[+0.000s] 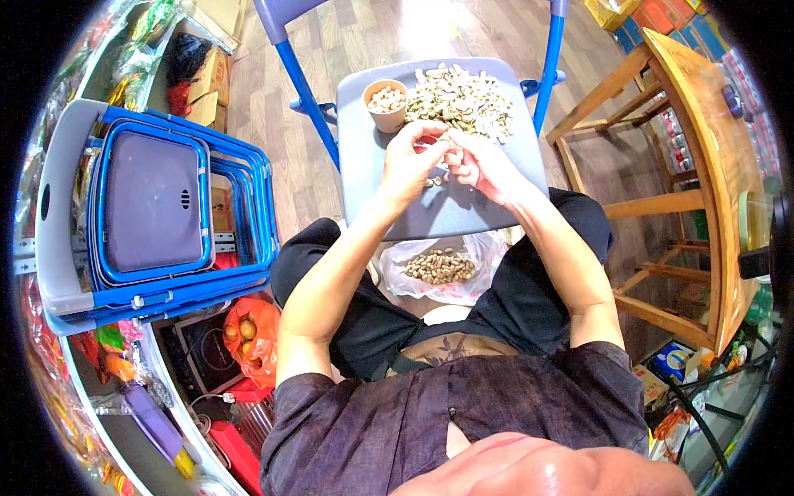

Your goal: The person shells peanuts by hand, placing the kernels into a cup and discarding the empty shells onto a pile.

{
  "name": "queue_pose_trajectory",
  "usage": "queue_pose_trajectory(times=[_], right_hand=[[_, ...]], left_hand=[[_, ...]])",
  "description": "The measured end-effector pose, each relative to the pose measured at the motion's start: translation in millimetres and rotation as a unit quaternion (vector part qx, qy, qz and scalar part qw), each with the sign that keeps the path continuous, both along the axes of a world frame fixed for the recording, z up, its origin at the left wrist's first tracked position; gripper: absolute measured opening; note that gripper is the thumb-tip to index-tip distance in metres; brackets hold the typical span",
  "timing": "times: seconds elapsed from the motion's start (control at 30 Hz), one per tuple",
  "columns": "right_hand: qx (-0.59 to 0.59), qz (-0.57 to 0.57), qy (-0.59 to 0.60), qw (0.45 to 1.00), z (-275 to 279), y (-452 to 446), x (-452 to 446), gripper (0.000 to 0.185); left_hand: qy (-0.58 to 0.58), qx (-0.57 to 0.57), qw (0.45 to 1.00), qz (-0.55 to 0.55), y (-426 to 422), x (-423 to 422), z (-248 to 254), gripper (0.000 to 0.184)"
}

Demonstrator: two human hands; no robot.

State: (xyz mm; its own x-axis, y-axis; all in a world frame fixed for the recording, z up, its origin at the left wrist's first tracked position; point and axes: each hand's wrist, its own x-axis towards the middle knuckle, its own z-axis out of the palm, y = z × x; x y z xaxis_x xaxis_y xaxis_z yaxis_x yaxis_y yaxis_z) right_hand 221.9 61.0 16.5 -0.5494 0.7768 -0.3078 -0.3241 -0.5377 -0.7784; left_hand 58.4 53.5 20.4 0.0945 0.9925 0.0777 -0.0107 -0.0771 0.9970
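My left hand [411, 161] and my right hand [482, 164] meet above the grey chair seat [376, 198], fingertips pinched together. Whatever is between them is too small and covered to make out. Just beyond my left hand stands a tan cup [387, 119] holding shelled peanuts [386, 99]. Beside it a heap of split peanut shells [463, 101] spreads over the back right of the seat. A few loose pieces [438, 177] lie beneath my fingers. Between my legs, a white plastic bag [399, 281] sits open with unshelled peanuts [440, 267] in it.
Folded blue-framed chairs [157, 198] lean at the left, near shelves of packaged goods. An orange bag [251, 339] with round fruit sits by a black cooktop [198, 355]. A wooden table [695, 165] stands at the right, with boxes [662, 16] behind it.
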Motion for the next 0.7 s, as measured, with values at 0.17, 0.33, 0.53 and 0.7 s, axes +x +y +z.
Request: queue_pose_trajectory(times=[0.17,0.33,0.53,0.7], right_hand=[[-0.008,0.011,0.010,1.000,-1,-1,2,0.027],[-0.017,0.001,0.016,1.000,0,-3,2,0.028],[-0.018,0.004,-0.008,1.000,9,-8,-1,0.032],[-0.019,0.042,-0.002,0.999,-1,-2,2,0.036]], left_hand=[[-0.017,-0.004,0.999,-0.031,1,-4,-1,0.016],[0.056,0.039,0.997,-0.027,-1,-2,6,0.015],[0.022,0.032,0.999,-0.027,2,-2,-3,0.013],[-0.027,-0.007,0.999,-0.038,2,1,-9,0.011]])
